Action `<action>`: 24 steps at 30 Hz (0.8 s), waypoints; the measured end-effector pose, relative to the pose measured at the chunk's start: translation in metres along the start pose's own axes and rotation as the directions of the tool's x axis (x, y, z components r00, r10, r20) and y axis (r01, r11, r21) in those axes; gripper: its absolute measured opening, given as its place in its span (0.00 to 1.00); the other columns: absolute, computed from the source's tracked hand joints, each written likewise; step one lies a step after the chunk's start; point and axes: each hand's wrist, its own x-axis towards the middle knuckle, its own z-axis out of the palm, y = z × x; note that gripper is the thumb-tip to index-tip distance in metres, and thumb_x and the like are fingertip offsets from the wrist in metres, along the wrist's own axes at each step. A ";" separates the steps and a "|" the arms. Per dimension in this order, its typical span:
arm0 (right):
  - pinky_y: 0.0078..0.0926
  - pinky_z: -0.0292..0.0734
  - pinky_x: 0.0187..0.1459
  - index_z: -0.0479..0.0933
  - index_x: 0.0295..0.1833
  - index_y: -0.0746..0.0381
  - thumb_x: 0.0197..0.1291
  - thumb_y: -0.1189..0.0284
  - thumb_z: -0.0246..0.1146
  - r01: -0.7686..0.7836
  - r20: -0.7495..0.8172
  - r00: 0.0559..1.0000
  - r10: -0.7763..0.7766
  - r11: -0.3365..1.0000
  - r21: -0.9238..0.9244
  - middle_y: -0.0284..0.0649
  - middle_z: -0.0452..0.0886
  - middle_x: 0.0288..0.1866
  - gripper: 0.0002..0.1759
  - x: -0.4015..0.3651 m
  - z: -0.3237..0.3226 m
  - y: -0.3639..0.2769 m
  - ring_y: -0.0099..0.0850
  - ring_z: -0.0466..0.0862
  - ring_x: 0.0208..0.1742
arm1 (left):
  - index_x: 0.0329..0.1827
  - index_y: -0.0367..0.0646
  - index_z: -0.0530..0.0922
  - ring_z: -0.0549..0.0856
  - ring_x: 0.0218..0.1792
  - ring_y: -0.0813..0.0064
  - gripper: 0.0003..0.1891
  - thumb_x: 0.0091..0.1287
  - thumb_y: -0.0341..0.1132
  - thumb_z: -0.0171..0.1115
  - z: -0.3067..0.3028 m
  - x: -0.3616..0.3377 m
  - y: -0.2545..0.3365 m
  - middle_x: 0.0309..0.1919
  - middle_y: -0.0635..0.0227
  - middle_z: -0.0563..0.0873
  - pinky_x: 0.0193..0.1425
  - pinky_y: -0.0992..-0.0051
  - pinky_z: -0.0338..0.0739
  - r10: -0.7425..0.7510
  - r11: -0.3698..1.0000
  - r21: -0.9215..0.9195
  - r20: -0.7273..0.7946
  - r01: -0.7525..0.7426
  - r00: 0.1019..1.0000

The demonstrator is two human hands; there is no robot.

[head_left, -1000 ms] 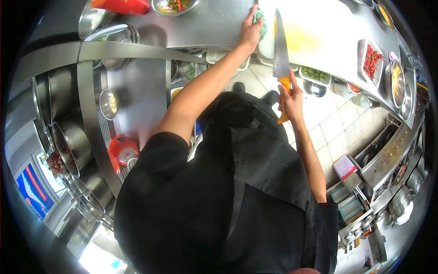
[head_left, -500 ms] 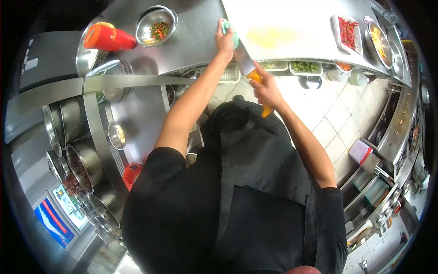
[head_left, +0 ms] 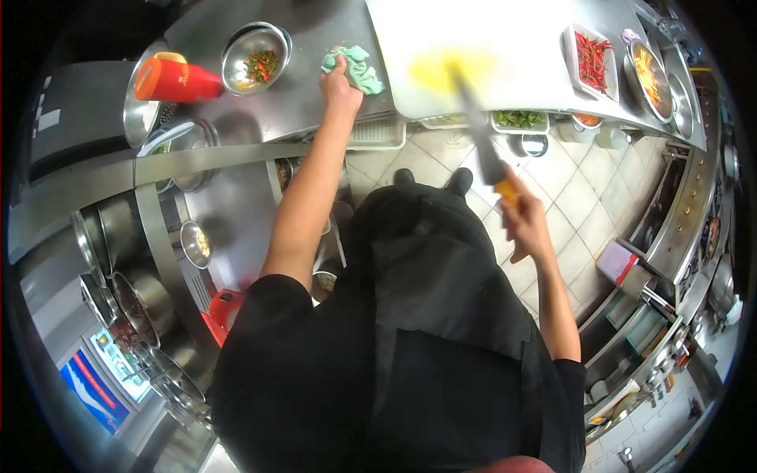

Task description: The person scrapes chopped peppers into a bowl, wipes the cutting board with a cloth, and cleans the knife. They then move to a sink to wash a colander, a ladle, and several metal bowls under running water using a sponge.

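Observation:
My right hand (head_left: 527,221) is closed round the yellow handle of a long kitchen knife (head_left: 481,130). The blade points up and away, smeared by motion, with its tip over the yellow-stained part of a white cutting board (head_left: 544,24). My left hand (head_left: 341,85) grips a pale green cloth (head_left: 360,71) on the steel counter, left of the board. Past that hand, a steel bowl (head_left: 233,67) holds chopped red and green chillies (head_left: 261,66).
A red bottle (head_left: 180,80) lies at the left of the counter. At the board's right stand a white tray of red chillies (head_left: 591,61) and a steel bowl of cut vegetables (head_left: 650,75). Below the board's edge is a tray of green vegetables (head_left: 519,120).
My left hand and the cloth have moved left, off the blade and down at the counter. My right hand has drawn the knife right and toward me.

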 end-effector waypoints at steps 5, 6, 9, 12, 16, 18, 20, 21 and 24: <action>0.19 0.66 0.13 0.54 0.72 0.53 0.61 0.78 0.52 0.001 -0.354 0.934 0.051 0.989 0.146 0.31 0.70 0.20 0.33 0.037 -0.020 0.048 0.18 0.68 0.15 | 0.54 0.39 0.73 0.80 0.42 0.68 0.13 0.67 0.27 0.53 -0.003 0.002 -0.038 0.46 0.61 0.79 0.45 0.67 0.79 0.037 0.997 0.061 0.027 -0.038 0.999; 0.19 0.66 0.14 0.54 0.72 0.52 0.61 0.78 0.52 -0.036 -0.289 0.954 0.086 0.984 0.173 0.31 0.70 0.20 0.33 0.044 -0.009 0.036 0.18 0.68 0.15 | 0.55 0.39 0.72 0.80 0.42 0.71 0.14 0.67 0.27 0.52 0.002 -0.003 -0.041 0.46 0.62 0.79 0.46 0.70 0.79 0.046 0.994 0.093 0.073 -0.052 0.996; 0.18 0.66 0.16 0.55 0.71 0.52 0.60 0.78 0.53 -0.119 -0.133 0.981 0.144 0.977 0.179 0.33 0.72 0.24 0.33 0.058 0.033 0.016 0.18 0.69 0.18 | 0.55 0.38 0.71 0.80 0.42 0.71 0.14 0.67 0.27 0.52 0.009 -0.008 -0.049 0.46 0.63 0.79 0.47 0.71 0.78 0.044 0.990 0.133 0.094 -0.056 0.995; 0.22 0.69 0.20 0.55 0.71 0.54 0.60 0.78 0.54 -0.047 -0.036 0.998 0.050 0.995 0.092 0.37 0.76 0.26 0.33 0.062 0.064 0.002 0.21 0.71 0.18 | 0.57 0.39 0.69 0.79 0.43 0.72 0.15 0.68 0.27 0.51 0.009 -0.006 -0.048 0.46 0.64 0.78 0.49 0.72 0.77 0.025 0.987 0.151 0.141 -0.047 0.990; 0.33 0.75 0.30 0.56 0.70 0.57 0.55 0.78 0.56 -0.079 0.108 0.991 0.076 0.997 0.022 0.51 0.81 0.32 0.35 0.064 0.099 -0.031 0.37 0.79 0.23 | 0.62 0.41 0.66 0.78 0.44 0.73 0.19 0.68 0.27 0.50 0.002 -0.013 -0.049 0.47 0.65 0.78 0.49 0.73 0.75 0.061 0.957 0.276 0.127 -0.094 0.990; 0.38 0.75 0.32 0.56 0.70 0.57 0.54 0.78 0.55 0.141 0.032 0.990 -0.139 0.986 -0.093 0.54 0.80 0.31 0.35 0.063 0.116 -0.024 0.44 0.80 0.25 | 0.62 0.41 0.66 0.79 0.45 0.72 0.18 0.69 0.28 0.50 -0.003 -0.020 -0.041 0.48 0.64 0.78 0.50 0.70 0.76 0.086 0.941 0.318 0.092 -0.111 0.992; 0.46 0.73 0.36 0.56 0.69 0.57 0.51 0.80 0.55 0.290 0.033 0.956 -0.290 0.929 -0.232 0.61 0.77 0.30 0.37 0.054 0.117 -0.040 0.56 0.78 0.30 | 0.58 0.39 0.68 0.80 0.44 0.69 0.15 0.69 0.30 0.50 -0.009 -0.011 -0.036 0.46 0.62 0.79 0.47 0.66 0.78 0.135 0.941 0.310 0.032 -0.138 0.990; 0.46 0.73 0.36 0.56 0.69 0.57 0.51 0.80 0.55 0.283 0.023 0.958 -0.286 0.930 -0.234 0.61 0.77 0.30 0.37 0.043 0.110 -0.048 0.56 0.78 0.30 | 0.58 0.39 0.68 0.80 0.44 0.69 0.15 0.69 0.30 0.50 -0.009 -0.007 -0.028 0.46 0.62 0.79 0.47 0.66 0.78 0.125 0.942 0.310 0.038 -0.131 0.991; 0.42 0.74 0.38 0.57 0.69 0.55 0.50 0.81 0.56 0.167 0.238 0.968 -0.083 0.919 -0.358 0.54 0.80 0.38 0.37 0.012 0.066 -0.061 0.52 0.80 0.34 | 0.53 0.38 0.70 0.81 0.40 0.66 0.12 0.68 0.29 0.50 -0.004 -0.001 -0.007 0.43 0.61 0.80 0.43 0.64 0.79 0.140 0.959 0.260 -0.089 -0.113 0.986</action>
